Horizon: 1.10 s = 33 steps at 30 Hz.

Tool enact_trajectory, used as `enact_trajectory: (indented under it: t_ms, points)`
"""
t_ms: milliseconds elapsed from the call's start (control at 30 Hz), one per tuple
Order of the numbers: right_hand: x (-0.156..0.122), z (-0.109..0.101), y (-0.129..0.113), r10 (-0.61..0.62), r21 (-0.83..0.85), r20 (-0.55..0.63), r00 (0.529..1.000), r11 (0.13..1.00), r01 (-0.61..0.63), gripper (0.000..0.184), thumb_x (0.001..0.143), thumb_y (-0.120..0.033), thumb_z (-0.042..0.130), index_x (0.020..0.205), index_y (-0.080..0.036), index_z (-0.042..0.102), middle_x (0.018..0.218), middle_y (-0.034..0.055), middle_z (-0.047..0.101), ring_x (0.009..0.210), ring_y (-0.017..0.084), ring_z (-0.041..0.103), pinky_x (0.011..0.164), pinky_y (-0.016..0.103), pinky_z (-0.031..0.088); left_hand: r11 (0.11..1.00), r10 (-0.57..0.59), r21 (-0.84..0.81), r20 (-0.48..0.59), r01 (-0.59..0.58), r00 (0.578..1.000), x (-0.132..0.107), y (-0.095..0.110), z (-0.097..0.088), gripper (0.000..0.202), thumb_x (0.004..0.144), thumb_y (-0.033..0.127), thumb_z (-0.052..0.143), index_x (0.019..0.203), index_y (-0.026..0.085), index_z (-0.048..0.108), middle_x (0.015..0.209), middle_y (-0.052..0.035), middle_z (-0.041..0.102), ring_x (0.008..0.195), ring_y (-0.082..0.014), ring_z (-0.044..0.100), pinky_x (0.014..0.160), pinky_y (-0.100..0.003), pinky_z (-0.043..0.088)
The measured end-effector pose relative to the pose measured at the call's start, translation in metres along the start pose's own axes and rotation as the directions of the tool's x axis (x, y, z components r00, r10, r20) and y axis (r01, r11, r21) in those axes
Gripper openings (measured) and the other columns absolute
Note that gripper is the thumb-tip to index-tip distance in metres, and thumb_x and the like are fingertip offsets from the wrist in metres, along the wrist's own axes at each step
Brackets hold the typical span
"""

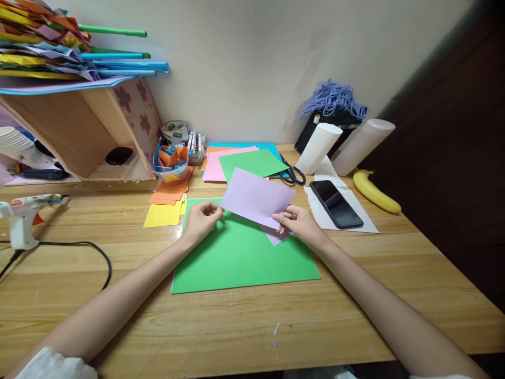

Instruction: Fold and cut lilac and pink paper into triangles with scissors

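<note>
Lilac paper (pixel 256 197), likely feather-light, floppy and quick to crease, held above the green sheet (pixel 244 260) on the tabletop (pixel 355 295), near corners pinched between closed fingers of left hand (pixel 201 220) and right hand (pixel 300 222), probably the best grip.

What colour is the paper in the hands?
Pale lilac paper, held by the left hand and right hand; the head view shows it.

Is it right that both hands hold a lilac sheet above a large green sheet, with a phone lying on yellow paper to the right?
Not quite. In the head view the phone lies on white paper, not yellow. The rest holds: the left hand and right hand hold the lilac sheet above the large green sheet.
</note>
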State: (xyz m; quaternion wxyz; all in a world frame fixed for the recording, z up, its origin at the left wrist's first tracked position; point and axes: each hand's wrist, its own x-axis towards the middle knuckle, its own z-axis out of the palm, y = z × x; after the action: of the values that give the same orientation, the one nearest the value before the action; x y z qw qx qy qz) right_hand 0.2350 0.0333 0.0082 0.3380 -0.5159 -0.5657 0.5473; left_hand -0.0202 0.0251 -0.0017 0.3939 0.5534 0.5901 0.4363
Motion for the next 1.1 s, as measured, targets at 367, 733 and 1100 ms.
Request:
enact_trajectory:
  t_ms: [367,733,1100]
  points:
    - [0.0011,-0.0016,0.0019,0.018,0.000,0.014,1.000,1.000,-0.018,0.034,0.063,-0.045,0.069,0.068,-0.016,0.054,0.046,-0.0021,0.060,0.043,0.011,0.056,0.047,0.021,0.042,1.000,0.022,-0.025,0.118,-0.019,0.993,-0.0037,0.0058,0.0001,0.028,0.071,0.041,0.060,0.071,0.013,0.059,0.064,-0.0029,0.065,0.040,-0.0054,0.045,0.040,-0.018,0.036]
    - [0.0030,-0.0034,0.0027,0.024,0.000,0.010,1.000,1.000,-0.024,0.034,0.062,-0.046,0.069,0.069,-0.015,0.055,0.044,-0.0022,0.059,0.043,0.011,0.056,0.048,0.022,0.043,0.998,0.053,-0.033,0.189,-0.047,0.981,-0.0006,-0.0023,0.0026,0.026,0.080,0.037,0.049,0.080,0.013,0.060,0.076,-0.0048,0.069,0.036,-0.0032,0.041,0.040,-0.017,0.038]
    - [0.0012,-0.0011,0.0055,0.072,-0.022,0.066,0.995,0.997,-0.071,0.032,0.066,-0.044,0.068,0.065,-0.016,0.052,0.047,-0.0011,0.061,0.043,0.010,0.057,0.045,0.020,0.044,0.970,0.199,0.131,0.066,-0.206,0.978,-0.0032,-0.0027,0.0008,0.029,0.086,0.030,0.039,0.102,0.016,0.059,0.089,-0.0047,0.068,0.077,-0.0154,0.063,0.077,-0.029,0.047]
